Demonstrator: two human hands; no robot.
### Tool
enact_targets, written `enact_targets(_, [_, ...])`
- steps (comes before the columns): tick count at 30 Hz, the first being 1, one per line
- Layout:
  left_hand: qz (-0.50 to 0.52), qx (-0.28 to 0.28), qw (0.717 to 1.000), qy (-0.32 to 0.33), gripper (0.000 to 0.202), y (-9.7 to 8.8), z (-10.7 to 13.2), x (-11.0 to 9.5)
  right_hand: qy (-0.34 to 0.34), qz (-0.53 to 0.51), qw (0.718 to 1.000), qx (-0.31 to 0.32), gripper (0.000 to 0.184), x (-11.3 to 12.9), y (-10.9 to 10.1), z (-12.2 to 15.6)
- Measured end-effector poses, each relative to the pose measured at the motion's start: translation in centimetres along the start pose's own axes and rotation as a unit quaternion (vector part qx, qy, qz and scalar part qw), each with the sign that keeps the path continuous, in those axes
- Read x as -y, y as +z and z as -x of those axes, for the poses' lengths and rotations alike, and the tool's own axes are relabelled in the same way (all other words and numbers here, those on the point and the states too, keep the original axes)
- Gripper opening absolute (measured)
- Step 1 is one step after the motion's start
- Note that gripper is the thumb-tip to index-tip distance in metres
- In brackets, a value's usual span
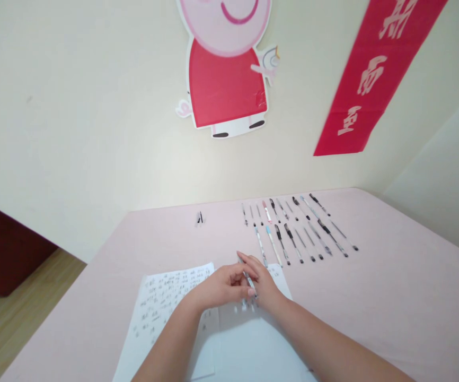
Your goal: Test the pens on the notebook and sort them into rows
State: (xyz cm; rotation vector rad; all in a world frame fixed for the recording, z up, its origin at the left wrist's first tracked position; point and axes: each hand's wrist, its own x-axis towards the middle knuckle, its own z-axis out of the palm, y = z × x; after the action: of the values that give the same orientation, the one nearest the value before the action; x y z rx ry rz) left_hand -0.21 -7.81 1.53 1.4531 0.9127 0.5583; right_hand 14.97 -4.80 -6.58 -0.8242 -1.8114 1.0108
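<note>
My left hand (223, 285) and my right hand (264, 284) meet over the paper. A slim pen (248, 278) with a pale, patterned barrel slants between them. The thumb and fingers of my left hand close on it, and the fingers of my right hand bend round its far end, partly hidden. Under my left forearm lies a sheet of handwriting (166, 297). To its right, a mostly blank white sheet (245, 350) lies beneath both hands, with small blurred marks just below them.
Beyond my hands, several pens (287, 244) lie in two slanted rows on the pink tabletop (392, 302). A small clear piece with dark bits (200, 218) sits at the back left. Behind the table, the wall carries a pig cutout (227, 85) and a red banner (367, 90).
</note>
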Motion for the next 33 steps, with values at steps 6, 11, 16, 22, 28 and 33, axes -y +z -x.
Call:
enact_targets(6, [0.001,0.004,1.000,-0.013,0.044,0.2,-0.6,0.9,0.061,-0.022,0.998,-0.024,0.056,-0.3,0.1,-0.3])
enact_targets(11, [-0.028,-0.029,0.999,0.015,0.035,0.3,-0.7,0.7,0.092,-0.039,0.994,-0.042,0.059,-0.2,0.2,-0.3])
enact_targets(16, [-0.113,-0.104,0.987,0.048,0.025,0.0,-0.7,0.8,0.119,-0.093,0.988,-0.031,0.054,0.1,0.5,-0.3])
enact_targets(22, [-0.156,-0.194,0.968,0.043,0.025,-0.5,-1.2,1.9,0.107,-0.061,0.992,-0.041,0.055,0.1,0.8,-0.4])
enact_targets(28, [-0.203,-0.261,0.943,0.027,0.029,-1.8,-1.9,1.2,0.122,-0.052,0.991,-0.033,0.056,0.1,0.9,-0.3])
enact_targets(33, [-0.265,-0.249,0.931,0.033,0.030,-4.3,-3.9,1.4,0.127,-0.034,0.990,-0.043,0.059,0.4,0.9,-0.4])
